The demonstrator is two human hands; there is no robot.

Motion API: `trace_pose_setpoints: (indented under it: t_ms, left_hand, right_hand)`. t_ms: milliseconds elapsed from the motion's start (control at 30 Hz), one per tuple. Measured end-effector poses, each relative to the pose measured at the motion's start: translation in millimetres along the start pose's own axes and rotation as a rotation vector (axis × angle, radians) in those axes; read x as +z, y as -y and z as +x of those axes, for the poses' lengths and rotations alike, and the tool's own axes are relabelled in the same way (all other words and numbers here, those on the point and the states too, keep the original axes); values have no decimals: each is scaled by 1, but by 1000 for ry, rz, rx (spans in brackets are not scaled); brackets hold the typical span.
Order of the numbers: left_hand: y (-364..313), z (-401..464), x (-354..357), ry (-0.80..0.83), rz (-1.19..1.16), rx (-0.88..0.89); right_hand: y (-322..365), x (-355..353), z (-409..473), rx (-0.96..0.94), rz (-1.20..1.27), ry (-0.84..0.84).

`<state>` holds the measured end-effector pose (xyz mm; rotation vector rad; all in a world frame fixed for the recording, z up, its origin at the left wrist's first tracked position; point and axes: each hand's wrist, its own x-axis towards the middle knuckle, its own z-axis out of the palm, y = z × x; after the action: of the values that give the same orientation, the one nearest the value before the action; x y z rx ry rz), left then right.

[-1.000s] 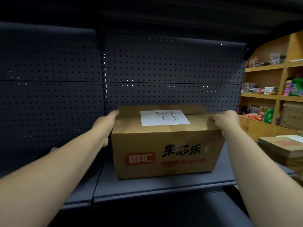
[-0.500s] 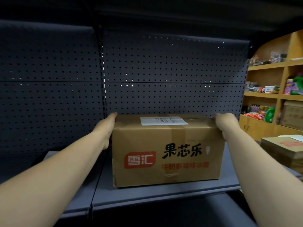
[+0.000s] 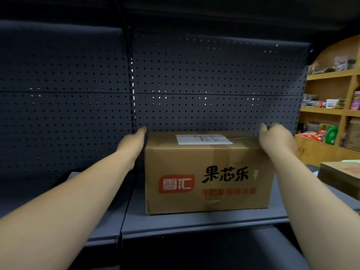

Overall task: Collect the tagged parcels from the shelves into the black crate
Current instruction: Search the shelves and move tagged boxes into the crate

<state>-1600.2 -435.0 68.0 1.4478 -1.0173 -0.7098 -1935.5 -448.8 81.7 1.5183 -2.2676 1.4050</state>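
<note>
A brown cardboard parcel [image 3: 208, 172] with black and red print stands flat on the dark metal shelf [image 3: 194, 221]. A white tag label [image 3: 203, 139] lies on its top. My left hand [image 3: 134, 143] lies flat against the parcel's left side, fingers straight and pointing to the back. My right hand [image 3: 276, 137] is blurred at the parcel's top right rear corner, with the fingers loose and the thumb raised; it looks just off the cardboard. The black crate is not in view.
A dark pegboard back panel [image 3: 194, 84] rises behind the parcel. At the right, wooden shelves [image 3: 331, 112] hold small goods. Another brown carton [image 3: 342, 176] sits at the right edge. The shelf board left of the parcel is bare.
The parcel went from tilted toward me to flat on the shelf. My right hand has loosened from the top right edge; my left hand stays on the left side.
</note>
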Motion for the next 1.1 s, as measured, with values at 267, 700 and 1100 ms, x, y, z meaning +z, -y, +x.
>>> trace_pose_setpoints:
  t_ms: [267, 700, 1100]
  left_hand:
    - [12, -21, -56, -267, 713, 465]
    - [60, -56, -203, -326, 1250, 612]
    - [143, -101, -400, -318, 1343, 436]
  right_hand:
    - [59, 9, -76, -426, -15, -138]
    - [176, 50, -247, -644, 44, 45]
    - [276, 107, -451, -723, 70, 324]
